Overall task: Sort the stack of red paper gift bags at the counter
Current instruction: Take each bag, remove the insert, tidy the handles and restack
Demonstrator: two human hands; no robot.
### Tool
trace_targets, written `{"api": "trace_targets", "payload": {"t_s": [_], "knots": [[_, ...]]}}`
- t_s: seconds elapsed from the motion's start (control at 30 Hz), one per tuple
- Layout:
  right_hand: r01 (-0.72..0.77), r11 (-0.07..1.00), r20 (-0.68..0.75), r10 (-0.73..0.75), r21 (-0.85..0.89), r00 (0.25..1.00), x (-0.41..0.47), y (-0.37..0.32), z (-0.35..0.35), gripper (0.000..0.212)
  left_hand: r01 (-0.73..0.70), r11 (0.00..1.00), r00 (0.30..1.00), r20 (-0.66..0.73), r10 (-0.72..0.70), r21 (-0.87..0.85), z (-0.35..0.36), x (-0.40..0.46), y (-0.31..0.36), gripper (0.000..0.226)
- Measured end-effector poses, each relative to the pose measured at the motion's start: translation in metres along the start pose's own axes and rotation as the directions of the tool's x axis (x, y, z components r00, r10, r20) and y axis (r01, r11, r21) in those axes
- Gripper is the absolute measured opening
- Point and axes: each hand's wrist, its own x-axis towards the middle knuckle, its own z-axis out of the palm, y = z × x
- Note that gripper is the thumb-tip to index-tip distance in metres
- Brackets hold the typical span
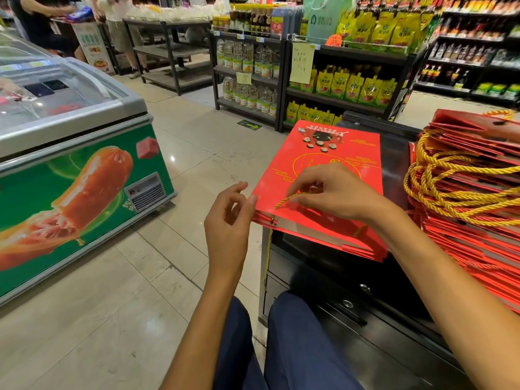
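Nearest, the left hand (229, 218) hangs off the counter's edge, fingers loosely curled and spread, one fingertip touching the near left corner of the small pile of flat red gift bags (323, 175); the right hand (334, 190) rests on the top bag of that pile, thumb and forefinger pinching its yellow rope handle (287, 200). The pile lies on the black counter (391, 164); just right of it sits a taller, untidy stack of red bags (475, 209) with tangled yellow cords; beyond the tiled floor stand a chest freezer (76, 153) and stocked shelves (346, 88).

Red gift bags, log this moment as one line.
right hand: pinching gold cord on top bag | left hand: at bag corner | big stack: right
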Motion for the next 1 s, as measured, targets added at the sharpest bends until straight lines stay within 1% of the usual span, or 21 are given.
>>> {"api": "trace_targets", "payload": {"t_s": [0.07,0.13,0.17,0.2,0.23,0.27,0.37,0.4,0.43,0.5,0.53,0.6,0.67,0.7,0.73,0.8,0.87,0.93,1.0], "knots": [[-0.004,1.000,-0.024,0.004,0.014,1.000,0.002,0.004,0.006,0.008,0.138,0.990,0.990,-0.034,-0.138,0.002,0.003,0.007,0.001,0.030],[-0.009,1.000,-0.038,0.010,0.022,0.999,0.004,0.009,0.014,0.007,0.332,0.941,0.941,0.047,-0.335,0.072,0.005,0.014,0.000,0.046],[-0.011,1.000,-0.048,0.012,0.025,0.999,0.004,0.012,0.017,0.007,0.403,0.908,0.903,0.109,-0.415,0.111,0.006,0.015,-0.001,0.049],[-0.011,0.999,-0.062,0.013,0.031,0.998,0.004,0.014,0.020,0.006,0.443,0.888,0.871,0.172,-0.459,0.127,0.007,0.014,-0.003,0.045],[-0.009,0.999,-0.078,0.013,0.046,0.997,0.004,0.016,0.022,0.006,0.456,0.882,0.854,0.221,-0.471,0.117,0.007,0.013,-0.004,0.039],[-0.008,0.997,-0.096,0.015,0.076,0.995,0.003,0.016,0.023,0.005,0.453,0.886,0.851,0.248,-0.462,0.095,0.008,0.011,-0.005,0.033],[-0.031,0.971,-0.123,0.062,0.237,0.991,0.002,0.015,0.026,0.005,0.395,0.915,0.885,0.231,-0.404,0.088,0.009,0.013,-0.008,0.024],[-0.044,0.965,-0.130,0.080,0.259,0.988,0.003,0.014,0.028,0.005,0.384,0.918,0.889,0.228,-0.398,0.102,0.009,0.016,-0.009,0.023],[-0.053,0.971,-0.141,0.088,0.232,0.986,0.003,0.013,0.028,0.005,0.388,0.915,0.885,0.232,-0.403,0.111,0.009,0.018,-0.010,0.023],[-0.092,0.992,-0.155,0.106,0.092,0.982,0.004,0.015,0.024,0.007,0.441,0.894,0.865,0.230,-0.446,0.078,0.009,0.016,-0.010,0.031],[-0.119,0.993,-0.158,0.121,0.020,0.980,0.003,0.017,0.020,0.011,0.480,0.876,0.851,0.222,-0.476,0.039,0.009,0.012,-0.010,0.038],[-0.173,0.972,-0.149,0.150,-0.160,0.977,-0.002,0.022,0.011,0.031,0.541,0.840,0.827,0.200,-0.526,-0.027,0.006,0.000,-0.008,0.054],[-0.243,0.892,-0.090,0.226,-0.382,0.970,-0.011,0.029,0.008,0.053,0.562,0.825,0.817,0.196,-0.543,-0.054,0.005,-0.014,-0.007,0.062],[-0.283,0.851,-0.060,0.286,-0.442,0.956,-0.016,0.032,0.009,0.059,0.565,0.823,0.814,0.208,-0.543,-0.059,0.006,-0.020,-0.005,0.064],[-0.319,0.826,-0.035,0.343,-0.464,0.939,-0.019,0.034,0.011,0.062,0.568,0.820,0.810,0.226,-0.541,-0.069,0.009,-0.025,-0.002,0.065],[-0.351,0.819,-0.026,0.382,-0.454,0.924,-0.021,0.033,0.021,0.062,0.560,0.822,0.814,0.258,-0.521,-0.108,0.018,-0.031,0.004,0.057],[-0.358,0.827,-0.070,0.365,-0.433,0.928,-0.020,0.028,0.030,0.060,0.528,0.835,0.838,0.255,-0.482,-0.157,0.029,-0.032,0.010,0.046],[-0.367,0.849,-0.102,0.356,-0.379,0.929,-0.017,0.025,0.035,0.057,0.493,0.831,0.868,0.216,-0.447,-0.259,0.038,-0.031,0.014,0.049],[-0.346,0.902,-0.099,0.332,-0.259,0.938,-0.013,0.023,0.034,0.054,0.430,0.828,0.902,0.135,-0.410,-0.361,0.040,-0.024,0.018,0.049]]}}
